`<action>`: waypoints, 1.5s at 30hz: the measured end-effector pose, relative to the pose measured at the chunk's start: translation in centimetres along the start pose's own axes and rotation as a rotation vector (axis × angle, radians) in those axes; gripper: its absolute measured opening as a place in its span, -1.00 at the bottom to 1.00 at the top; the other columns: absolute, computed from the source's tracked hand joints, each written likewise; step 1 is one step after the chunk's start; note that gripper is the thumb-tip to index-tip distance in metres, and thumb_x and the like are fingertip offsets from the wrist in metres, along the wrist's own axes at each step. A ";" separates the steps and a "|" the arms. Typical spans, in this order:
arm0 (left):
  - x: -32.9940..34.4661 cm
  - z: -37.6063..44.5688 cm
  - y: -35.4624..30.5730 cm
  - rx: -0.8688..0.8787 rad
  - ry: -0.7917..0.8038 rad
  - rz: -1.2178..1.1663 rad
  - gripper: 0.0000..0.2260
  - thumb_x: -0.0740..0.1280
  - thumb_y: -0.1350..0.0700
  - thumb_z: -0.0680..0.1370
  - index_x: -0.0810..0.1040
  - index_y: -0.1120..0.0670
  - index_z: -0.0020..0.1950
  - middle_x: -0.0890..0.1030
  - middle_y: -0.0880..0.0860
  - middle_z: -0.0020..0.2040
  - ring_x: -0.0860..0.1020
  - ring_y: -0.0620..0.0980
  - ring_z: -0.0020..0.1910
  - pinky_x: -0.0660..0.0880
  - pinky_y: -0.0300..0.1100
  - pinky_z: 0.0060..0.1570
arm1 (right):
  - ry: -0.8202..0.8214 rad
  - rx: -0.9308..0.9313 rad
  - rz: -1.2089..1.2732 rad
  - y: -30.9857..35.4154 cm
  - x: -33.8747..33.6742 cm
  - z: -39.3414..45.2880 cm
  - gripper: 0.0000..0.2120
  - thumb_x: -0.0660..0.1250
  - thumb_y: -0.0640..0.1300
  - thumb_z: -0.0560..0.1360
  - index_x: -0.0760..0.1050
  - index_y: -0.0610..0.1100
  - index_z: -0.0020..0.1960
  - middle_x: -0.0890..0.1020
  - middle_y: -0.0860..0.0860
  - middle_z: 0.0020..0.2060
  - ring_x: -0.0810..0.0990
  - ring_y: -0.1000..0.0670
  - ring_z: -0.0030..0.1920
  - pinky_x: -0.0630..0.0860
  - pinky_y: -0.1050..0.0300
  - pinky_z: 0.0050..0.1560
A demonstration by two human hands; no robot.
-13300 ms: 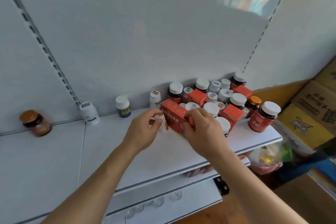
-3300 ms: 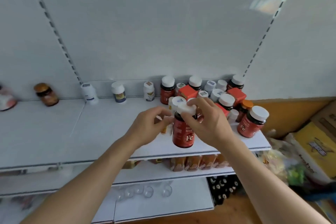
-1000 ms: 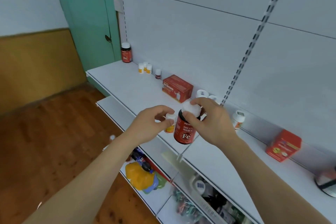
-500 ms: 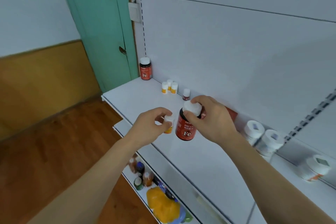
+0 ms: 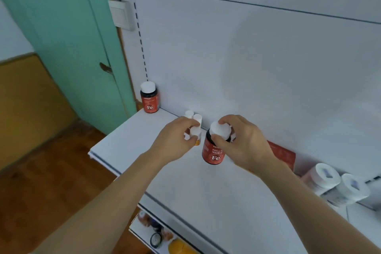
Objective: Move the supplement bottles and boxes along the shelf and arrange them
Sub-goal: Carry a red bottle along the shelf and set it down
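My right hand (image 5: 245, 142) grips a red Fe bottle (image 5: 213, 153) by its white cap, holding it in the air above the white shelf (image 5: 132, 140). My left hand (image 5: 175, 140) pinches a small white-capped yellow bottle (image 5: 195, 134) just left of it. Right behind, two small white-capped bottles (image 5: 193, 117) stand against the back panel. A second red Fe bottle (image 5: 149, 97) stands in the far left corner of the shelf. A red box (image 5: 283, 155) lies behind my right wrist, partly hidden.
Two white-capped jars (image 5: 334, 183) stand at the right by the back panel. A green door (image 5: 61, 47) and a wood floor (image 5: 41, 181) lie left of the shelf end. A lower shelf holds several small items (image 5: 156, 231).
The view has swung further towards the left end of the shelf. Both hands have carried their bottles closer to the small bottles by the back panel and the Fe bottle in the corner.
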State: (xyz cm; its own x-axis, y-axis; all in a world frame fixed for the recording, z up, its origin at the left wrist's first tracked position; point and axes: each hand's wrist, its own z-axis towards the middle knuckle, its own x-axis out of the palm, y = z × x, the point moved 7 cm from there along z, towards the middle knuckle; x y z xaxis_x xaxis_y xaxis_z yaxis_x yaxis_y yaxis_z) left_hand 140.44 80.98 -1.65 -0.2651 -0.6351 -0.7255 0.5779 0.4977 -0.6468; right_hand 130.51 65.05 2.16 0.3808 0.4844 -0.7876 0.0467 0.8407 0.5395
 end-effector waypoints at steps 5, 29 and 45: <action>0.6 4.1 2.1 0.191 0.043 0.089 -0.74 0.46 0.08 0.47 0.62 0.01 0.15 0.60 -0.05 0.15 0.52 0.00 0.10 0.42 -0.22 0.07 | -0.061 0.160 -0.066 0.4 1.4 1.3 -0.62 0.42 0.13 0.42 0.49 0.02 0.17 0.57 0.13 0.02 0.58 0.03 -0.18 0.57 0.04 -0.13; 3.3 7.3 6.7 0.535 0.056 0.222 -0.81 0.47 0.20 0.38 0.57 0.01 -0.07 0.57 -0.02 -0.03 0.52 0.12 0.15 0.47 -0.05 0.02 | -0.140 0.363 -0.136 1.5 3.6 0.2 -0.61 0.40 0.14 0.44 0.48 0.03 0.20 0.55 0.14 0.08 0.53 0.08 -0.09 0.56 0.10 -0.09; 0.5 6.9 6.4 0.507 0.035 0.278 -0.71 0.47 0.17 0.41 0.57 0.10 0.12 0.56 0.05 0.12 0.48 0.12 0.23 0.47 0.04 0.18 | -0.152 0.211 -0.165 3.0 3.2 1.5 -0.60 0.40 0.16 0.43 0.50 0.01 0.19 0.57 0.13 0.10 0.61 0.03 -0.12 0.58 0.08 -0.18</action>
State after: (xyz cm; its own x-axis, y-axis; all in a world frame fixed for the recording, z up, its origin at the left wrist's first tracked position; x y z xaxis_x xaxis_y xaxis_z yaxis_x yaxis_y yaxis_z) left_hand 149.29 79.73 -4.54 -0.0709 -0.4969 -0.8649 0.9248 0.2921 -0.2437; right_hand 133.25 68.78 1.73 0.4851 0.2900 -0.8250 0.3042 0.8285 0.4701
